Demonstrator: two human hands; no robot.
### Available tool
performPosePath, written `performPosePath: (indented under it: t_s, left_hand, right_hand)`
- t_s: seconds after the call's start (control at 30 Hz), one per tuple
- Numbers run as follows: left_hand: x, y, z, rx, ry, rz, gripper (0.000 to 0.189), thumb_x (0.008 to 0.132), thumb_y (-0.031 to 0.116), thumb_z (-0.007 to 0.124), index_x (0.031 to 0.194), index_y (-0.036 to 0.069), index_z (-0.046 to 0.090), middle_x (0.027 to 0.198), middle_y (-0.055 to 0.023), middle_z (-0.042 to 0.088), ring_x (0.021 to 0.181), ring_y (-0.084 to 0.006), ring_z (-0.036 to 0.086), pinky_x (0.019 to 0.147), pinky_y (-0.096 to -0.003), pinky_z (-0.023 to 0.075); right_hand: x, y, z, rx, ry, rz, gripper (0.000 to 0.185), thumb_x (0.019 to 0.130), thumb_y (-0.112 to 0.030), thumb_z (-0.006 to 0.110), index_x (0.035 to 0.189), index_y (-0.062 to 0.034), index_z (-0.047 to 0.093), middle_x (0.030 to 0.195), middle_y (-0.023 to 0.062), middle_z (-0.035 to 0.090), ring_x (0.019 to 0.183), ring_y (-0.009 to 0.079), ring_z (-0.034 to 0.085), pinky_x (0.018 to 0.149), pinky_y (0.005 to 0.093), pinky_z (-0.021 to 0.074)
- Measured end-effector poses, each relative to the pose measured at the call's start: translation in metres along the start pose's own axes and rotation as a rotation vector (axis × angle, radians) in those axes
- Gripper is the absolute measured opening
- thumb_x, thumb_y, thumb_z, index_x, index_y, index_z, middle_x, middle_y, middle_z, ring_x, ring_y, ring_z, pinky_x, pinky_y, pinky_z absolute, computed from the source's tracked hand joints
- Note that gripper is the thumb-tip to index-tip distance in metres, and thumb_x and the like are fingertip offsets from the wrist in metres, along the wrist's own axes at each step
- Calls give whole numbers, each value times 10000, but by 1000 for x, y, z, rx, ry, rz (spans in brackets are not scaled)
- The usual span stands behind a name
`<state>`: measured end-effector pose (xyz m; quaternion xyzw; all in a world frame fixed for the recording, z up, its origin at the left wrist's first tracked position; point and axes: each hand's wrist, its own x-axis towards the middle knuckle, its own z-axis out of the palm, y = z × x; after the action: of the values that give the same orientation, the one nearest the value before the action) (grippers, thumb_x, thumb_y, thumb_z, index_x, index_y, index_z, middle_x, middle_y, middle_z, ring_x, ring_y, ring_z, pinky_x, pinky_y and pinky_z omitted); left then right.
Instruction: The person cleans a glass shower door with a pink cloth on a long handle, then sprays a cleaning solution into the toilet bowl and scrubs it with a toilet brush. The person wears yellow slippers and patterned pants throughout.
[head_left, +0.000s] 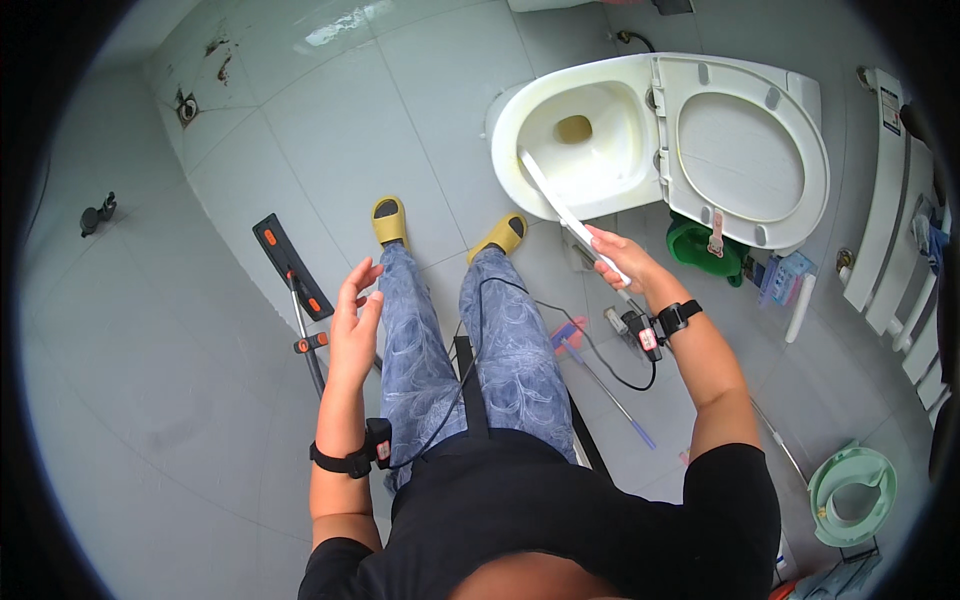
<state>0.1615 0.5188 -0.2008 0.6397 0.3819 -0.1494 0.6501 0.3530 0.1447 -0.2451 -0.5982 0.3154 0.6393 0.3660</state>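
My right hand (624, 259) grips a long white stick (562, 206), which looks like a plastic handle. It slants over the front rim of the white toilet (504, 139), with its far tip just inside the bowl. I cannot tell whether that tip touches the bowl wall. The toilet's lid and seat (810, 161) are raised, and yellowish water (574, 129) stands at the bottom of the bowl. My left hand (356, 315) is held in the air with its fingers apart and nothing in it. Beside it is a flat mop (279, 251) with a black head.
A green bucket (686, 246) and a blue package (787, 277) are beside the toilet. A white radiator (877, 217) runs along the right wall. A purple-handled tool (607, 390) and a light green child's toilet seat (821, 517) are at the right. A black cable (592, 352) crosses my legs.
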Motion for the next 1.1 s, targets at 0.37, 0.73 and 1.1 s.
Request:
performPosePath:
  t_s: [0.37,0.73,1.1]
  left_hand:
    - [-6,-1,10,39,-56,35,421,814,93,456,1223,51,370,1142,-96,487,1076,-168,429,872,-294,321]
    - [-6,-3,19,43,-102,-16,409,832,78,418,1234,41,352,1149,-102,464,1071,-166,418,892,-286,317]
    - [-10,0,18,26,-89,-11,387,827,86,448,1207,49,387,1122,-93,499,1039,-155,444,854,-281,342]
  right_hand:
    - [58,-34,-2,-286,278,-115,443,839,-249,475,1263,-197,358,600,28,409,516,120,430,369,260,336]
    - [89,-32,-5,377,307,-130,442,847,-213,470,1239,-180,269,602,44,469,406,111,404,328,219,319]
    - [24,5,32,219,51,-173,476,856,-147,428,1299,-182,257,736,69,555,463,112,485,344,203,361]
